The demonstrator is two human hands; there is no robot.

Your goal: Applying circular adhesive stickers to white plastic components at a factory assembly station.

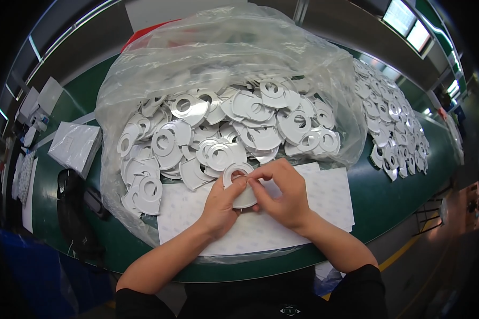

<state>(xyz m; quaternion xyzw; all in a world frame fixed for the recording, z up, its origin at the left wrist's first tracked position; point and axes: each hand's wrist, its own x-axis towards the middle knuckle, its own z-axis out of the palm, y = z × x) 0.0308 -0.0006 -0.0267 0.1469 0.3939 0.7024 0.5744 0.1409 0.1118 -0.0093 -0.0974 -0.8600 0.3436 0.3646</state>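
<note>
Head view: nearest, the 2 forearms come up from the lower edge and meet over a white sheet that lies flat on the green table. The left hand and right hand both close on 1 white ring-shaped part, a flat disc with a round hole. It sits between the 2 hands, just in front of the person, its face turned up toward the camera. Left fingers pinch its left rim; the right fingertips curl onto its upper right edge near the hole. Both hands are equally close to it.

Just beyond the hands, the mouth of a clear plastic bag opens toward the person, with a heap of like ring parts inside. Far right, another pile of the same parts lies loose on the table. Far left sits a grey wrapped packet.
</note>
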